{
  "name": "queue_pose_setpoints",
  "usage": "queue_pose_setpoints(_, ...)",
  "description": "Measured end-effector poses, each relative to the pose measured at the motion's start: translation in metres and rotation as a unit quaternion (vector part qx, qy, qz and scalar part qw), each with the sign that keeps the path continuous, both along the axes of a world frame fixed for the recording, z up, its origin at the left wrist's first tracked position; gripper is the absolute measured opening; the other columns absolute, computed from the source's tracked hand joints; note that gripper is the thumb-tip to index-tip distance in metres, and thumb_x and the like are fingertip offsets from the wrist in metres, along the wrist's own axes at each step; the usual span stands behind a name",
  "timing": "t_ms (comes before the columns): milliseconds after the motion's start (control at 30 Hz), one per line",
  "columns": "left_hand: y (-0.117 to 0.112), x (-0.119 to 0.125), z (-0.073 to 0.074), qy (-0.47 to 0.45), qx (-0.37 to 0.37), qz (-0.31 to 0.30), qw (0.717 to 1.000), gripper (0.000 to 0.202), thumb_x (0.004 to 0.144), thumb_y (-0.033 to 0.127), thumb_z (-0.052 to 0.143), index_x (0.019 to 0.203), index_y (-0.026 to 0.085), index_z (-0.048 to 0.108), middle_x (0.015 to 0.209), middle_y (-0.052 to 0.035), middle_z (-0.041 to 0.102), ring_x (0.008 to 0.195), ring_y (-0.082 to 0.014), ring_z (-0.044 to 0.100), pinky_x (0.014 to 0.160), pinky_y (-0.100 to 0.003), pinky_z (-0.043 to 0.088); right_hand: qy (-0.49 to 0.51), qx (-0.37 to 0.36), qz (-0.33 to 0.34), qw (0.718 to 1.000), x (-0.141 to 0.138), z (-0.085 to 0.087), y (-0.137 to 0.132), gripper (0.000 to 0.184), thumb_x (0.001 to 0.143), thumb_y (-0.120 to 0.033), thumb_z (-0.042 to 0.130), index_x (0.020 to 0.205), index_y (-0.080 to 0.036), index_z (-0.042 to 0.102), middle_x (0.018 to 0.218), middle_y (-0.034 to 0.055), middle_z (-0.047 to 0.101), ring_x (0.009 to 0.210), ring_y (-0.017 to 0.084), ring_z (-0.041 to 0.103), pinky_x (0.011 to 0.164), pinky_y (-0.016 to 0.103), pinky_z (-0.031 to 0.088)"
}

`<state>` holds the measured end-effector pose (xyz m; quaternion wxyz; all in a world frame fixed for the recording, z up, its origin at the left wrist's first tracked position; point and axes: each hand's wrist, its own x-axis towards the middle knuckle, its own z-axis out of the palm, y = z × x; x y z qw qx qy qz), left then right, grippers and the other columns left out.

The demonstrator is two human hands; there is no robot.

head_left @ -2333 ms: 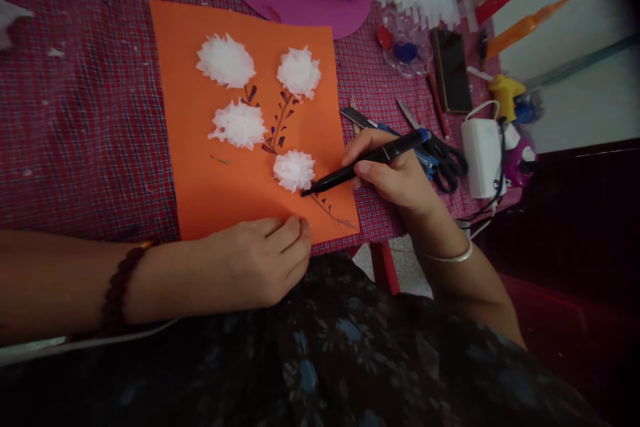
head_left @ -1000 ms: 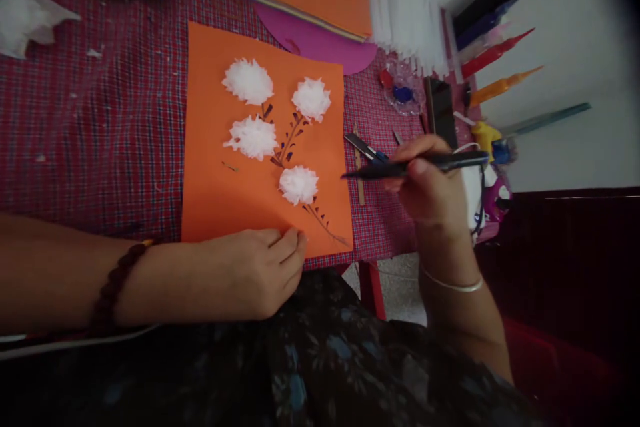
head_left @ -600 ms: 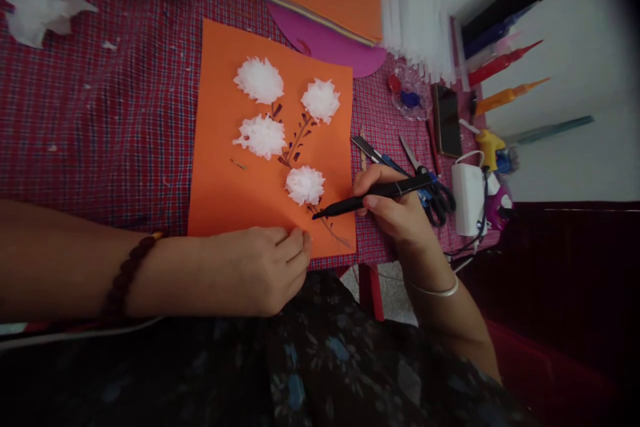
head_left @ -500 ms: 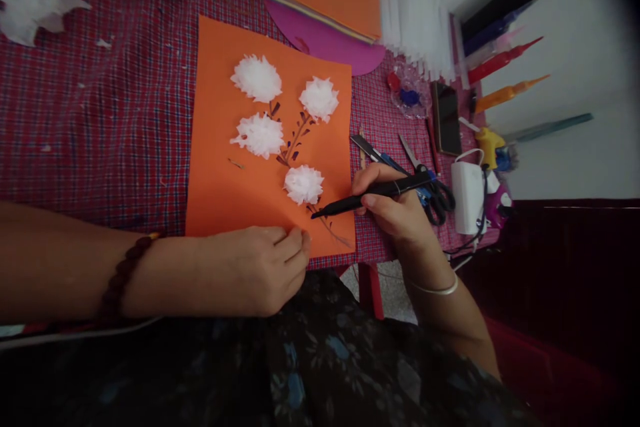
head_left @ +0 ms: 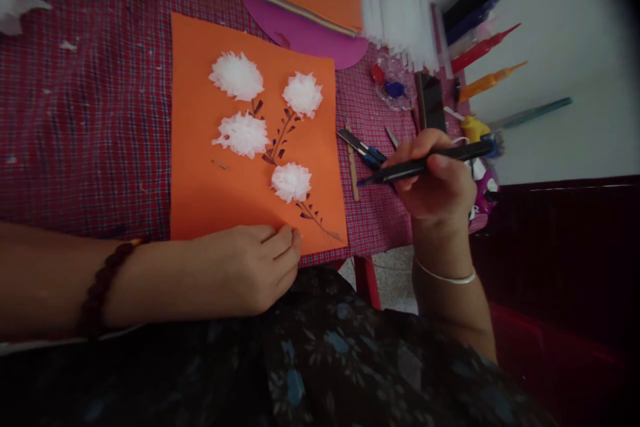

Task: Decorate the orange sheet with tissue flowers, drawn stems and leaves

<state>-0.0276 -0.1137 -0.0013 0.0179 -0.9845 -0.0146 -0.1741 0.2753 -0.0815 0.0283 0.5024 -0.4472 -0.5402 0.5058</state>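
Note:
An orange paper sheet (head_left: pixel 200 180) lies on the red checked tablecloth (head_left: pixel 85 127). Several white fluffy tissue flowers (head_left: pixel 237 75) are stuck on it, with dark drawn stems and leaves (head_left: pixel 280 137). My left hand (head_left: pixel 250 270) rests with curled fingers on the sheet's near edge, pressing it down. My right hand (head_left: pixel 435 180) is closed on a black marker pen (head_left: pixel 425 163), held off the sheet to its right, tip pointing left above the cloth.
Stacked orange, blue and magenta papers (head_left: pixel 300 27) lie at the back. White fringed tissue (head_left: pixel 395 0), a phone (head_left: pixel 430 103), a paint palette (head_left: pixel 390 83), a blue-handled tool (head_left: pixel 360 147), a wooden stick (head_left: pixel 353 170) and coloured tubes (head_left: pixel 480 50) crowd the right. Crumpled tissue (head_left: pixel 15 7) lies far left.
My right hand lifted the marker's tip off the stem below the lowest flower and drew back to the right. New small leaves show on that stem. My left hand stayed put.

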Motion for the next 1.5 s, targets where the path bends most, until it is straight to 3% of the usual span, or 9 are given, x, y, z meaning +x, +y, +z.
queue_pose_setpoints(167,-0.002,0.000,-0.013,-0.017,-0.020,0.004,1.000,0.026,0.093,0.016,0.053,0.108,0.014,0.073,0.115,-0.0134,0.073,0.104,-0.0253,0.065,0.085,-0.036,0.052,-0.044,0.101,-0.208,0.972,0.046,-0.003,0.038,0.023,0.082,-0.049,0.072,0.077,-0.030,0.061,0.054,-0.0061,0.045,0.046,0.012,0.039,0.050,0.032,0.039)
queue_pose_setpoints(267,-0.001,0.002,-0.018,-0.024,-0.035,0.001,0.999,0.025,0.091,0.016,0.055,0.108,0.015,0.074,0.112,-0.0113,0.074,0.103,-0.0243,0.065,0.086,-0.036,0.050,-0.084,0.097,-0.299,0.946,0.074,-0.016,0.067,0.035,0.075,-0.057,0.077,0.082,-0.028,0.059,0.061,-0.0064,0.048,0.051,0.011,0.043,0.051,0.030,0.039)
queue_pose_setpoints(467,-0.001,0.000,-0.019,0.007,-0.074,0.000,0.997,0.023,0.088,0.014,0.060,0.106,0.019,0.073,0.110,-0.0098,0.073,0.101,-0.0224,0.065,0.089,-0.035,0.049,-0.164,0.058,-0.275,0.945,0.096,-0.042,0.112,0.050,0.071,-0.068,0.076,0.088,-0.027,0.052,0.064,-0.0071,0.050,0.062,0.011,0.046,0.059,0.028,0.041)
queue_pose_setpoints(633,0.002,0.000,-0.014,0.009,-0.083,-0.011,0.996,0.021,0.091,0.015,0.058,0.107,0.018,0.071,0.112,-0.0112,0.072,0.102,-0.0230,0.064,0.090,-0.036,0.049,-0.170,0.020,-0.299,0.939,0.099,-0.046,0.129,0.039,0.075,-0.052,0.077,0.085,-0.022,0.055,0.064,-0.0077,0.053,0.058,0.008,0.046,0.055,0.025,0.037)
queue_pose_setpoints(800,0.005,0.005,-0.010,0.005,-0.044,-0.024,0.999,0.023,0.095,0.016,0.050,0.100,0.015,0.072,0.106,-0.0103,0.073,0.096,-0.0244,0.064,0.080,-0.037,0.051,-0.101,0.030,-0.306,0.946,0.070,-0.017,0.088,0.024,0.084,-0.044,0.070,0.087,-0.026,0.054,0.072,-0.0070,0.055,0.064,0.008,0.054,0.063,0.023,0.046)
queue_pose_setpoints(933,0.006,0.006,-0.007,0.006,-0.048,-0.023,0.999,0.026,0.097,0.014,0.046,0.100,0.013,0.072,0.105,-0.0105,0.072,0.096,-0.0241,0.062,0.078,-0.036,0.049,-0.062,0.045,-0.149,0.986,0.021,-0.005,0.013,0.024,0.084,-0.049,0.072,0.088,-0.028,0.062,0.065,-0.0048,0.055,0.057,0.012,0.051,0.059,0.029,0.047)
queue_pose_setpoints(1067,0.005,0.007,-0.003,0.038,-0.067,-0.024,0.997,0.025,0.098,0.010,0.044,0.102,0.012,0.069,0.106,-0.0103,0.070,0.092,-0.0229,0.060,0.075,-0.036,0.044,-0.071,-0.026,-0.011,0.997,-0.014,-0.020,-0.041,0.025,0.081,-0.048,0.076,0.084,-0.025,0.066,0.067,-0.0017,0.060,0.056,0.014,0.052,0.056,0.031,0.043)
queue_pose_setpoints(1200,0.004,0.008,-0.002,0.036,-0.051,-0.023,0.998,0.021,0.098,0.016,0.049,0.097,0.014,0.070,0.101,-0.0093,0.070,0.086,-0.0224,0.059,0.070,-0.036,0.042,-0.093,-0.047,0.053,0.993,-0.021,-0.032,-0.053,0.022,0.083,-0.043,0.074,0.084,-0.022,0.067,0.077,0.0015,0.063,0.070,0.016,0.058,0.065,0.033,0.046)
queue_pose_setpoints(1500,0.003,0.005,0.002,0.042,-0.056,-0.015,0.997,0.024,0.096,0.008,0.046,0.100,0.013,0.069,0.106,-0.0086,0.071,0.093,-0.0234,0.060,0.078,-0.037,0.043,-0.114,-0.043,0.061,0.991,-0.025,-0.029,-0.046,0.019,0.084,-0.039,0.073,0.082,-0.021,0.066,0.075,0.0009,0.063,0.070,0.015,0.058,0.064,0.030,0.045)
